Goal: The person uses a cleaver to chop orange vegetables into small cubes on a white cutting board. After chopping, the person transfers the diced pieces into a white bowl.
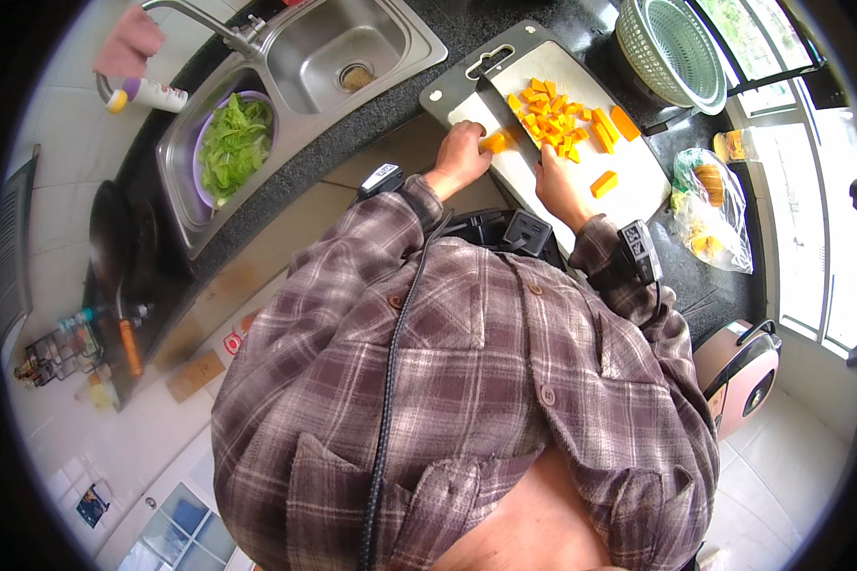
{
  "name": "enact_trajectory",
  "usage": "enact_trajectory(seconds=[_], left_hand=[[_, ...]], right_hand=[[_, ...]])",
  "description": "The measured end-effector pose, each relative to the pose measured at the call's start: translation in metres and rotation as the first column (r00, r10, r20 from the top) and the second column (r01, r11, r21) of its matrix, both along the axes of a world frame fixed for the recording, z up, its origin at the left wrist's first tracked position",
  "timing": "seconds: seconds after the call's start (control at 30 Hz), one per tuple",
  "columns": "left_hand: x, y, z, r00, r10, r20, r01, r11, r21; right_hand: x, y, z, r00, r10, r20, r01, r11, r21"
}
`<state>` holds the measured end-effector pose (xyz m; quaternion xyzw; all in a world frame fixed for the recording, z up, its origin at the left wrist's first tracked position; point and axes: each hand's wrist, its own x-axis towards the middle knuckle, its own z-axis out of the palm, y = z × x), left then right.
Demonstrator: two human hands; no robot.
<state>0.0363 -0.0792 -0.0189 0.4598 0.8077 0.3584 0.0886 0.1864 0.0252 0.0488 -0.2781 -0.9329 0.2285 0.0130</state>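
My right hand (561,184) is closed around the handle end of a kitchen knife (508,118), whose broad blade points away across the cutting board (635,193). Left of the blade, the fingertips of my left hand (464,158) rest on orange pieces of what looks like pumpkin (495,143) at the board's near left side. A pile of small orange chunks (553,118) lies right of the blade, with several longer sticks (604,132) beside it. One thicker orange piece (604,184) sits apart, nearer my right wrist. The knife's handle is mostly hidden by my hand.
A double steel sink (336,57) is at the left, with green leaves (236,146) in a purple bowl in one basin. Green colanders (671,53) stand beyond the board. To the right are a clear plastic bag (714,214), a jar (734,145) and a pink rice cooker (739,375).
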Motion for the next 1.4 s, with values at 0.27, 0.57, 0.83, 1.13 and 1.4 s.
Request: enact_trajectory(seconds=[0.27, 0.57, 0.83, 1.13, 1.4], left_hand=[[0.002, 0.0, -0.013, 1.0, 0.005, -0.016, -0.005, 1.0, 0.021], [0.008, 0.005, -0.005, 0.996, -0.002, -0.093, 0.005, 0.999, 0.032], [0.013, 0.011, -0.006, 0.989, -0.13, -0.077, 0.13, 0.992, -0.011], [0.014, 0.014, -0.02, 0.986, -0.139, -0.094, 0.144, 0.989, 0.043], [0.026, 0.045, -0.004, 0.956, -0.287, -0.062, 0.285, 0.958, -0.035]], right_hand=[[-0.007, -0.01, -0.009, 0.994, 0.107, -0.004, -0.108, 0.994, -0.021], [-0.007, -0.001, -0.011, 0.999, -0.036, -0.012, 0.036, 0.999, 0.013], [0.007, -0.008, -0.001, 0.998, 0.04, -0.046, -0.041, 0.999, -0.018], [-0.012, -0.004, -0.021, 0.996, 0.079, 0.05, -0.076, 0.995, -0.063], [0.037, 0.034, -0.026, 0.874, -0.374, -0.311, 0.281, 0.91, -0.304]])
